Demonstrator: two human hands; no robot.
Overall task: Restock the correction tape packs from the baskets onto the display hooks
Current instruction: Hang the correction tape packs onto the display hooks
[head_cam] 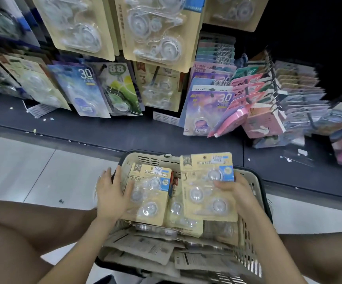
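- Bare legs frame the bottom corners, left leg [26, 232] and right leg [326, 255], with both forearms reaching forward between them.
- Between the legs a slatted basket [247, 240] sits on the pale tiled floor [22, 171]. Its near end holds face-down packs [145, 249] (printed backs up).
- Left hand [111, 193] is relaxed, fingers straight over the basket's far-left rim. Its thumb rests on a face-up correction tape pack [153, 193] lying on the heap.
- Right hand [237, 194] pinches a raised pack [207, 187] by its right edge, thumb on the front and fingers behind, above the basket's far-right part.
- Beyond the basket a dark shelf ledge [125, 132] runs across. Above it, hanging packs [157, 33] on similar beige card crowd the display.
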